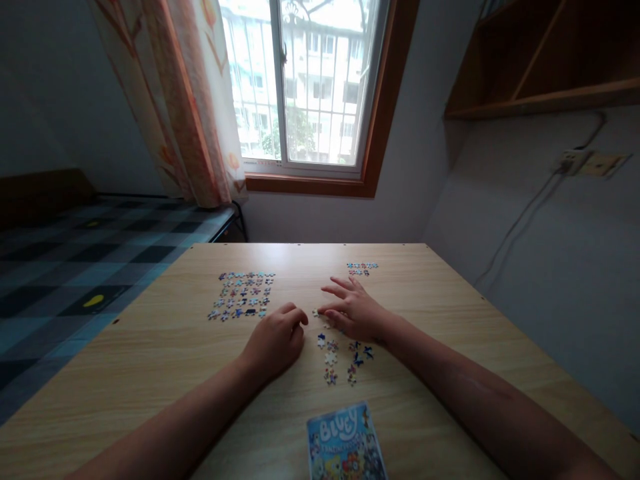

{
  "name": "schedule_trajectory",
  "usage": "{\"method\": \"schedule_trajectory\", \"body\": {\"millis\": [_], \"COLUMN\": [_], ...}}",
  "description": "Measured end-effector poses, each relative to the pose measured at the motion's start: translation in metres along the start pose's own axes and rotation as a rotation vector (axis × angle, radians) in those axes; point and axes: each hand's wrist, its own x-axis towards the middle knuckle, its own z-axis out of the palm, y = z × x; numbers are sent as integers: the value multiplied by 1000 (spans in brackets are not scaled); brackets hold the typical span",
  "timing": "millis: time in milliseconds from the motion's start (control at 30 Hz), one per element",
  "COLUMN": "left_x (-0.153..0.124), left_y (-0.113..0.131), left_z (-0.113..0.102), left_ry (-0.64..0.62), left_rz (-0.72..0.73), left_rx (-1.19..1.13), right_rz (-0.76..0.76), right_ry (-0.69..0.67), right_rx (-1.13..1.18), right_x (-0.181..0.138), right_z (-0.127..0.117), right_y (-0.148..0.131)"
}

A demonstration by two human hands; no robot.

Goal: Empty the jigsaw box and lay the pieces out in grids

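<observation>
My left hand (277, 335) rests on the table with its fingers curled into a loose fist, and no piece shows in it. Just right of its knuckles lies a small pale jigsaw piece (316, 313). Fingers spread, my right hand (353, 308) hovers low over the tabletop, a fingertip close to that pale piece; whether they touch I cannot tell. Beneath and in front of this hand are several loose jigsaw pieces (331, 359), some partly hidden by the palm. Dark blue pieces (359, 359) lie among them near my right wrist.
Rows of separate jigsaw pieces (243, 292) form a grid at the table's left. Two shorter rows (359, 269) lie at the far right. A blue Bluey puzzle box (346, 443) sits at the near edge of view. The wooden table (440, 400) adjoins a checked bed (100, 267).
</observation>
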Motion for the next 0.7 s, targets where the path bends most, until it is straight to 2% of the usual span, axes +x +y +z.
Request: {"method": "schedule_trajectory", "body": {"millis": [167,333,433,567,700], "left_x": [-1,-2,-1,-1,0], "left_y": [-1,0,0,1,0], "left_z": [0,-2,-3,-3,-1], "left_ry": [-2,6,8,3,-2], "left_rz": [12,15,18,21,16], "left_rx": [-8,-29,-31,-31,-33], "right_rz": [94,198,286,407,467], "right_ry": [80,118,151,202,205], "right_rx": [-101,-156,-179,-245,-286], "right_x": [-7,-30,-42,-46,-41], "right_z": [-9,-25,-26,-18,-10], "right_y": [43,95,119,136,140]}}
